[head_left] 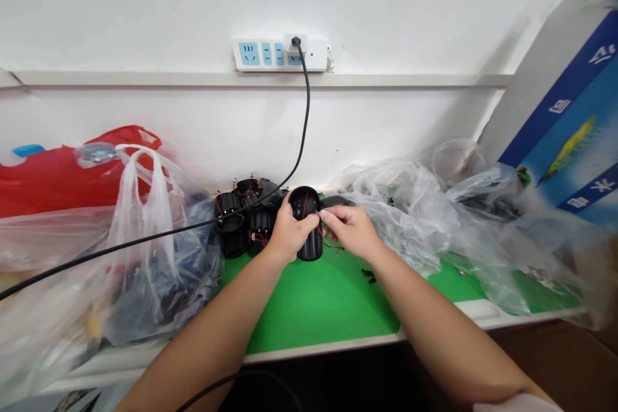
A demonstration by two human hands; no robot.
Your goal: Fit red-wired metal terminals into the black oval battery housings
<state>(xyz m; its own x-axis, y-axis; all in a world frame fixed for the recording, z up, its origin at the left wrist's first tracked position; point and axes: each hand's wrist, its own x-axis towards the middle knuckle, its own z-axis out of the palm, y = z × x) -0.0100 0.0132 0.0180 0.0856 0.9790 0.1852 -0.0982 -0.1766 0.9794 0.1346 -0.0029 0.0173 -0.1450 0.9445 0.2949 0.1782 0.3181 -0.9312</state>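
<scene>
My left hand [291,230] is wrapped round a black cylindrical plastic housing [311,249], with its open hollow end tilted up and a thin red wire inside. At the housing's right edge, the fingers of my right hand [348,225] are pinched together. What lies between those fingertips is too small to make out. A loose red wire [330,245] hangs just below them. Left of my left hand, several similar black housings [234,222] with red wires sit in a pile against the wall.
A black cable [307,109] runs from the wall power strip [251,53] across the pile. Plastic bags [149,257] crowd the left, and more clear bags [410,212] lie right. Small black parts [369,275] rest on the green mat [328,309]. A blue-and-white box [545,90] leans at right.
</scene>
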